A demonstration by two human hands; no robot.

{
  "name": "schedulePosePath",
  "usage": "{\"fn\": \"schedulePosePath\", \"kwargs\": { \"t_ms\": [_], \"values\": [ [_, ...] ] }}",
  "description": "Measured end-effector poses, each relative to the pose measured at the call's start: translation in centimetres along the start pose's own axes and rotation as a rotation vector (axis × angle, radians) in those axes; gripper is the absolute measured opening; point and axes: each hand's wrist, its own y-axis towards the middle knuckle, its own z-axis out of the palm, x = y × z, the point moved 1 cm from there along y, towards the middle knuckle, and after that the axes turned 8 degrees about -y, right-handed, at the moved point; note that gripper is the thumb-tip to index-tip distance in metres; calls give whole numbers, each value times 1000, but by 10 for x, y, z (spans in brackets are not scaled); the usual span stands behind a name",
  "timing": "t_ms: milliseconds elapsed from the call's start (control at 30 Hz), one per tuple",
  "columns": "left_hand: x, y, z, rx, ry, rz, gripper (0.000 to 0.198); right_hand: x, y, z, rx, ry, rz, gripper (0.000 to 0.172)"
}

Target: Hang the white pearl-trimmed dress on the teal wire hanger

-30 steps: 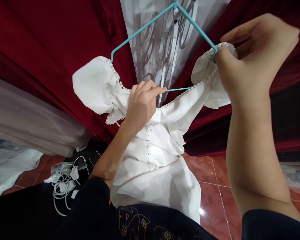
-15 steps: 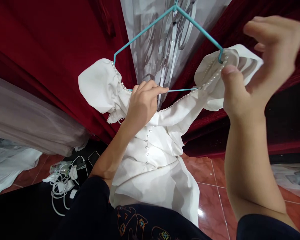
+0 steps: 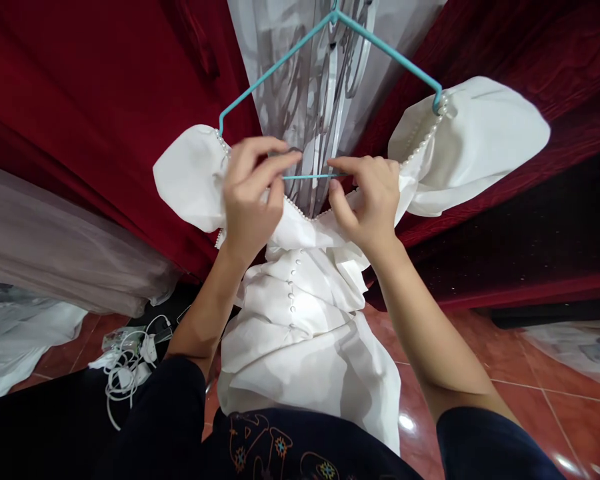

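Observation:
A white dress (image 3: 293, 320) with puffed sleeves, a pearl-trimmed neckline and a row of small buttons hangs from a light blue hanger (image 3: 387, 48). My left hand (image 3: 250, 200), a little blurred, is over the neckline beside the left puffed sleeve (image 3: 187, 177). Its fingers are bent and apart. My right hand (image 3: 373, 203) lies over the right half of the neckline, thumb and forefinger apart near the hanger's lower bar. Parts of the neckline are hidden behind both hands. The right puffed sleeve (image 3: 490, 140) stands out full and rounded.
Dark red curtains (image 3: 105, 100) hang on both sides. More hangers (image 3: 330, 93) are behind the dress, before pale cloth. At lower left, tangled white cables (image 3: 123, 377) lie on a black surface (image 3: 45, 420). Pale sheer fabric (image 3: 55, 240) hangs left, above the red tiled floor (image 3: 505, 360).
My right hand has moved left and down from the right sleeve to the neckline. The right sleeve now looks fuller. My left hand has shifted left, and its fingers have lifted and spread.

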Motion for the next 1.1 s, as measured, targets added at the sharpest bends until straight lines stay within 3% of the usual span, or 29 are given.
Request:
{"fn": "schedulePosePath", "kwargs": {
  "t_ms": [100, 167, 267, 367, 500, 633, 733, 800, 867, 933, 967, 1033, 1100],
  "values": [
    [26, -2, -12, -369, 190, 47, 44, 4, -1, 1, -43, 18, -32, 32],
    [52, 0, -18, -511, 271, 115, 48, 7, -2, 4, -61, 26, -22, 32],
    [96, 12, -28, -334, 211, 81, 26, 5, -3, 8, -46, 18, 32, 33],
    [115, 28, -48, -278, 219, 1, 26, 0, -1, 5, -12, 28, 36, 33],
    [100, 36, -83, -324, 180, -55, 27, 2, 4, -6, 25, 28, 8, 30],
    [95, 17, -106, -328, 175, -243, 20, 7, 5, -8, 29, 39, 12, 29],
    [98, -6, -108, -146, 207, -417, 19, 6, 2, -4, 41, 73, 33, 28],
    [91, -19, -103, 6, 198, -446, 19, 5, 0, -2, 39, 98, 37, 28],
    [73, -27, -93, 155, 116, -378, 23, 5, -1, -2, 30, 103, 38, 28],
    [48, -29, -78, 297, 9, -224, 29, 6, -1, -1, 28, 85, 38, 30],
    [35, -27, -70, 315, -20, -132, 31, 6, -1, -1, 28, 73, 38, 30],
    [14, -21, -53, 234, -1, 24, 35, 7, -1, 1, 24, 63, 35, 32],
    [3, -12, -36, 115, 68, 76, 37, 8, -3, 2, 8, 74, 29, 33]
  ]
}}
